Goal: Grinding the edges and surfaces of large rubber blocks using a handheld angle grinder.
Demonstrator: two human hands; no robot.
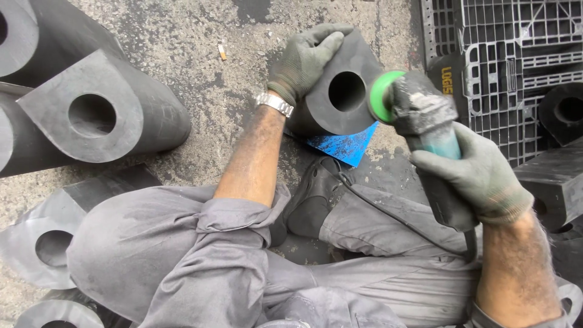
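Grey work trousers (182,255) fill the bottom of the view, knees bent, a dark shoe (310,200) between them. Right hand (480,176), gloved, grip wrapped tight around the handle of an angle grinder (425,121); its green disc (381,94) is at the right edge of the rubber block's face, contact cannot be told. Cable runs from the grinder across the lap. Left hand (303,61), gloved, wristwatch (274,103) on the wrist, lies flat over the top of the dark rubber block (334,91), fingers draped and pressing, not pinching. Block has a round hole in its face, stands on the concrete floor (200,54) just ahead of the shoe, partly on a blue sheet (346,146). More holed blocks (97,115) lie at left, well apart. Black plastic pallet (516,54) at upper right, with other blocks beside it.
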